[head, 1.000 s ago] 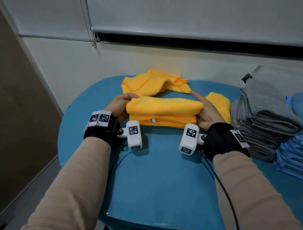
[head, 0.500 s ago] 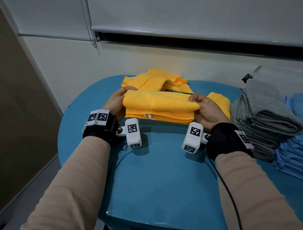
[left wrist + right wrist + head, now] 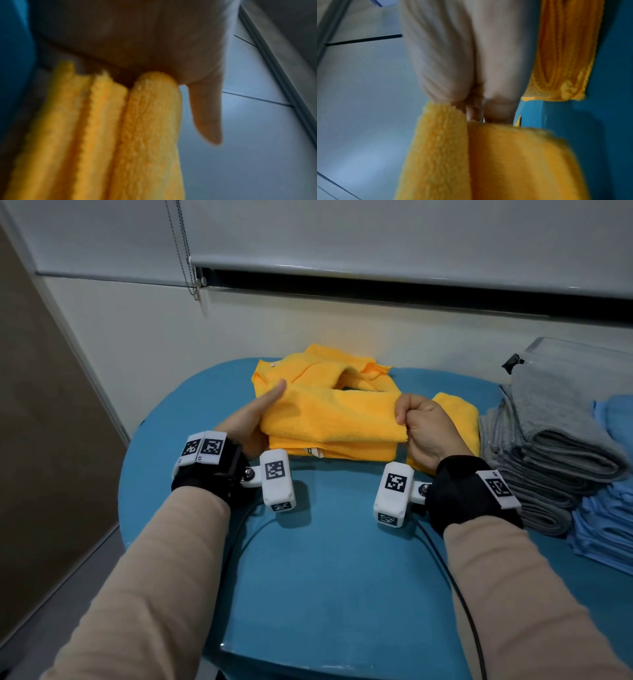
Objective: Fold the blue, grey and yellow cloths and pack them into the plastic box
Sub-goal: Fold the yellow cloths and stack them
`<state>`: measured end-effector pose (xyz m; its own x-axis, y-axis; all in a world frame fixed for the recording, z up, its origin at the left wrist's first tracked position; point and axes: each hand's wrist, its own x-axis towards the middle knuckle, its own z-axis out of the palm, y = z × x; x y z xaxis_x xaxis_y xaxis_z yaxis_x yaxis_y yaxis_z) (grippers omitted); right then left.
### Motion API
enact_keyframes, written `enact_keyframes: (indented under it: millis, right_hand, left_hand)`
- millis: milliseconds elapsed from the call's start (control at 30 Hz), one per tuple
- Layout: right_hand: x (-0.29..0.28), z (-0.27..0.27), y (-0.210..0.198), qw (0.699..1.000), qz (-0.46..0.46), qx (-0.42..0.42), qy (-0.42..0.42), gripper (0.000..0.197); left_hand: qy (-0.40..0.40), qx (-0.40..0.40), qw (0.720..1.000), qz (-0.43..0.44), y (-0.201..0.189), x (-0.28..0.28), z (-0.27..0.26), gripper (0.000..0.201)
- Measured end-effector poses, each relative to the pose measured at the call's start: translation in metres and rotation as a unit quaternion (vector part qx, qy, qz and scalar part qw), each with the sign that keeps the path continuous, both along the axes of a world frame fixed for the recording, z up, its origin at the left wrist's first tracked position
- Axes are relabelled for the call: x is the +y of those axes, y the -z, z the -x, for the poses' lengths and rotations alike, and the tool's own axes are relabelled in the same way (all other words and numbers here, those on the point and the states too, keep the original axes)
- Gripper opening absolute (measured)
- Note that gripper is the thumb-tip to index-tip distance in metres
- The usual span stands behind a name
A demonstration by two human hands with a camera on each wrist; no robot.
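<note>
A folded yellow cloth lies on the blue table between my hands. My right hand pinches the right end of its top layer, fingers curled; the right wrist view shows the yellow cloth hanging from those fingers. My left hand lies against the left end with its thumb straight and apart from the fold; its fingers are hidden under the cloth. A crumpled yellow cloth sits behind, and another folded yellow cloth is beside my right hand.
Folded grey cloths are stacked at the right, with a pile of blue cloths beyond them. The clear plastic box with a black latch stands at the back right. The wall runs close behind the table.
My right hand went from flat to pinching the cloth's right end. The top layer has risen and shifted away from me. My left thumb has straightened off the cloth.
</note>
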<state>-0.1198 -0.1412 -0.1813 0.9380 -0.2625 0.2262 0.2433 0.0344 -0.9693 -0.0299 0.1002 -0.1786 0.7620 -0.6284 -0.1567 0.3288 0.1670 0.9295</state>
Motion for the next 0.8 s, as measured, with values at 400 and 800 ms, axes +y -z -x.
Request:
enact_keyframes:
  millis: [400, 800]
  right_hand:
    - [-0.002, 0.003, 0.001, 0.988, 0.067, 0.128, 0.059, 0.034]
    - [0.006, 0.005, -0.003, 0.995, -0.03, 0.078, 0.059, 0.079]
  left_hand:
    - [-0.023, -0.094, 0.994, -0.045, 0.009, -0.001, -0.006, 0.086]
    - [0.002, -0.126, 0.992, -0.027, 0.003, 0.0, -0.002, 0.072]
